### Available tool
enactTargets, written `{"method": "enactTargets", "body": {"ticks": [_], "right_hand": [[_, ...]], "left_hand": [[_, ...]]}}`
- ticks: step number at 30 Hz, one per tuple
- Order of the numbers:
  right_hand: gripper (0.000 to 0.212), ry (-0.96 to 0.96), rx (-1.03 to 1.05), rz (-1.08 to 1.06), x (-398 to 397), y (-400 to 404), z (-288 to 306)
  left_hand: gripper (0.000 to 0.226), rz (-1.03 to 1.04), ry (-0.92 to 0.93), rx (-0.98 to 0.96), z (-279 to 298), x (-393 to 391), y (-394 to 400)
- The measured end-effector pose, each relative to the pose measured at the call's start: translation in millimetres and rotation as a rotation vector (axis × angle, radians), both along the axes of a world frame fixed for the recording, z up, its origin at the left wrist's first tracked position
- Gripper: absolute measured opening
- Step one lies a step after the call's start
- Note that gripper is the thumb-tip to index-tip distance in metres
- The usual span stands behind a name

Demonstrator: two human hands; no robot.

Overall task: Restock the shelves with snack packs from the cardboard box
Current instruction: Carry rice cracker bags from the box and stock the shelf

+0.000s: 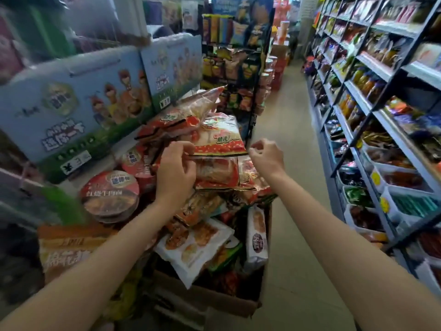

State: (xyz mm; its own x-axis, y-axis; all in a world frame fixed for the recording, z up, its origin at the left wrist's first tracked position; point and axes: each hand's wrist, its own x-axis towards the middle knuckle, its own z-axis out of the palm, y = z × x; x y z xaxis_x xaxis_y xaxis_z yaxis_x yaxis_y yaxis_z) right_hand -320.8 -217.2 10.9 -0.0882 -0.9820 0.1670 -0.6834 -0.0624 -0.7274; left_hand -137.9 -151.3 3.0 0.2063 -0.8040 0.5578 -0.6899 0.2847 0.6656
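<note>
- Gripping from the left side, the left hand [175, 173] has its fingers curled over the edge of a stack of red-and-white snack packs [219, 149], thumb and fingertips pressed into the wrapping.
- Just to the right of the stack, the right hand [266, 156] hangs loosely half-closed, fingers bent toward the thumb and holding nothing; its fingertips are close to the stack's corner, and contact cannot be told.
- The stack is piled high above an open cardboard box [214, 295] on the floor of the aisle.
- More packs lie in the box, among them a white pack with biscuit pictures [195, 244] and a narrow white pack [256, 235] standing on end at the right wall.
- Round noodle bowls [109, 194] sit left of the hand, under blue gift cartons [71, 101].
- Filled shelves [381, 103] line the right side of the aisle.
</note>
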Motion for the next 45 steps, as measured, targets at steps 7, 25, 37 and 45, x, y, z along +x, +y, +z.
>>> {"method": "enactTargets", "body": {"ticks": [7, 25, 37, 45], "right_hand": [[0.059, -0.558, 0.375, 0.239, 58.7, -86.0, 66.7], [0.019, -1.014, 0.284, 0.283, 6.0, -69.4, 99.1], [0.019, -0.719, 0.083, -0.271, -243.3, 197.5, 74.0], [0.015, -0.541, 0.029, -0.850, -335.6, 439.1, 79.2]], "left_hand": [[0.071, 0.245, -0.476, 0.308, 46.3, 31.3, -99.8], [0.018, -0.068, 0.338, -0.112, 113.5, -13.1, -97.3], [0.017, -1.139, 0.580, 1.037, 66.9, -210.6, -17.5], [0.009, -1.462, 0.255, 0.793, 103.9, -383.9, 150.9]]}}
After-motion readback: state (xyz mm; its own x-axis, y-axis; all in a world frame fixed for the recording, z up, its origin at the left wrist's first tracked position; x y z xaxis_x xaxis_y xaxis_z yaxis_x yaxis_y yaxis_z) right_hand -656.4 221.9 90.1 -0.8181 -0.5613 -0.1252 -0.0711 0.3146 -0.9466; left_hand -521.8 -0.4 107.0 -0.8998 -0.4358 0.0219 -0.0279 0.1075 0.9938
